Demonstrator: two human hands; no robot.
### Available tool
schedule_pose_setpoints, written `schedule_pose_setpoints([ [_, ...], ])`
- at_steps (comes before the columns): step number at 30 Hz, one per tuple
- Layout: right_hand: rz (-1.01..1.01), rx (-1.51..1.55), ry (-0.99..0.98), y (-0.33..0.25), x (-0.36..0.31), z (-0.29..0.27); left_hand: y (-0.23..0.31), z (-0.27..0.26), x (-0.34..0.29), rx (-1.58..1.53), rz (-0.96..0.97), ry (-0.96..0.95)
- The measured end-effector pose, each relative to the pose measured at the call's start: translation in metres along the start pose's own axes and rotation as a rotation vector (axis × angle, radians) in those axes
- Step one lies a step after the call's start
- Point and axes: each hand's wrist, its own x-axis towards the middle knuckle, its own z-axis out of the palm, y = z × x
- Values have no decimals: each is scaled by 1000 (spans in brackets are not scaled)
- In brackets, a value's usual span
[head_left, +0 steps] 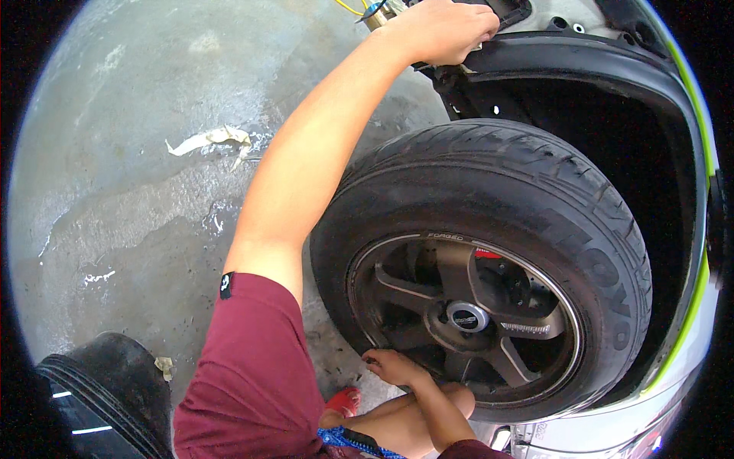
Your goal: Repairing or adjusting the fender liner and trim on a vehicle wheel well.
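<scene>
My left hand reaches far forward to the front end of the wheel arch. Its fingers curl down over the dark edge there, and what they grip is hidden. Below, my right hand is at the lower left of the wheel, against the rim where it meets the tyre. Its fingers are bent and drawn together; anything in them is too small to make out. The wheel has dark bronze spokes and a silver centre cap, with a red part behind the spokes.
Grey wet concrete floor lies to the left, with a torn pale strip on it. A black bucket stands at lower left. The silver car body has a lime-green edge. A yellow cable shows at the top.
</scene>
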Motion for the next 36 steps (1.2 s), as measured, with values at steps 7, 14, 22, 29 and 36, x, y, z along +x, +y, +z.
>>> schedule_pose_setpoints([
  [7,11,2,5,1,0,1,-17,21,-5,-194,-147,95],
  [14,-10,19,33,8,0,5,-17,42,-11,-737,-317,220],
  [22,-8,6,60,8,0,7,-20,45,-6,-813,-442,171],
  [29,-7,21,49,1,-1,-2,6,37,-19,-488,-566,253],
  [36,56,15,-6,2,-1,-3,25,59,-29,-488,-510,585],
])
